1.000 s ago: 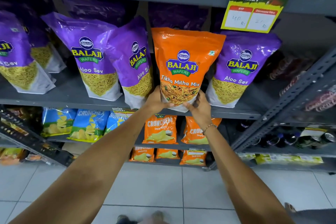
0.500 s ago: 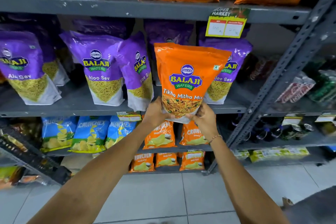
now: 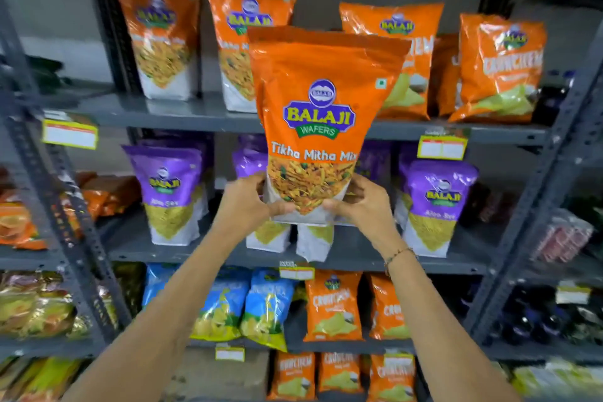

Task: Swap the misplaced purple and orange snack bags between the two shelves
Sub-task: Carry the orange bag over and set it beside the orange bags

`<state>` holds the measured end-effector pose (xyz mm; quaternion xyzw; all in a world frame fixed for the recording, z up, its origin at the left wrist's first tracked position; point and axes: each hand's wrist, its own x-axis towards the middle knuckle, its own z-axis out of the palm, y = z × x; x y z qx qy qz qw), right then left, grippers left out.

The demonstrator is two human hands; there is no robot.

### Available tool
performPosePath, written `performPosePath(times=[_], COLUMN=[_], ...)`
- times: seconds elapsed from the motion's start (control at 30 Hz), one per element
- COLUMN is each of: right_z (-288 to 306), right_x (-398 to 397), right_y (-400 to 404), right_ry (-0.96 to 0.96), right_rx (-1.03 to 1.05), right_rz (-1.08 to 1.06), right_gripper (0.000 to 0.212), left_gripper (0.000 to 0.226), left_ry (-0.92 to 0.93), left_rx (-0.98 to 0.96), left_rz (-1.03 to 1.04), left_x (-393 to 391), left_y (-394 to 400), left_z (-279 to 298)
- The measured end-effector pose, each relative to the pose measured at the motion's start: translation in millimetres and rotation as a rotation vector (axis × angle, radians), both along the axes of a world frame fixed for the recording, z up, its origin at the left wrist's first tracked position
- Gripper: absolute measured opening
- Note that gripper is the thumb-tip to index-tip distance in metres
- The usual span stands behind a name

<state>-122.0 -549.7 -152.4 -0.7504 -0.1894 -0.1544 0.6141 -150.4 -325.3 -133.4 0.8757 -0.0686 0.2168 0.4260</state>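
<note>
Dim, motion-blurred edges; glare on foil bags point(image 3: 502, 65).

orange snack bag point(image 3: 321, 75), purple bags point(image 3: 168, 173), grey shelves point(image 3: 182, 112)

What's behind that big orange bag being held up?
Behind the orange Tikha Mitha Mix bag, purple Aloo Sev bags peek out at its edges, their bottoms showing below. Their middles, and part of the upper shelf's edge, are covered.
</note>
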Motion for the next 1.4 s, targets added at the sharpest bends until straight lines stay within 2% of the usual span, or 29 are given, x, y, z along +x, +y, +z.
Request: performPosePath(times=[0.23,0.47,0.73,0.87,1.1,1.33,1.4], right_z=[96,143,145,147,139,130,130], right_x=[12,71,136,160,185,195,197], right_y=[105,195,281,314,360,373,374], right_ry=[-0.186,-0.234,-0.254,-0.24,-0.154,-0.128,-0.12], right_rx=[0.039,0.114,0.174,0.148,0.16,0.148,0.136], right_rz=[0.148,0.234,0.202,0.193,0.162,0.086,0.052], right_gripper=[0.042,0.041,0.024,0.029,0.039,0.031,0.029], left_gripper=[0.048,0.042,0.03,0.031,0.05,0.059,0.052], left_ry=[-0.151,-0.181,-0.148,-0.14,-0.06,-0.02,-0.026], left_rx=[0.0,-0.05,-0.084,-0.122,-0.181,-0.215,-0.221], left_rz=[0.132,0.203,0.212,0.2,0.202,0.085,0.058], left_x=[-19,19,80,108,151,174,180], left_y=[95,172,246,280,332,351,351], left_z=[91,134,149,146,139,137,136])
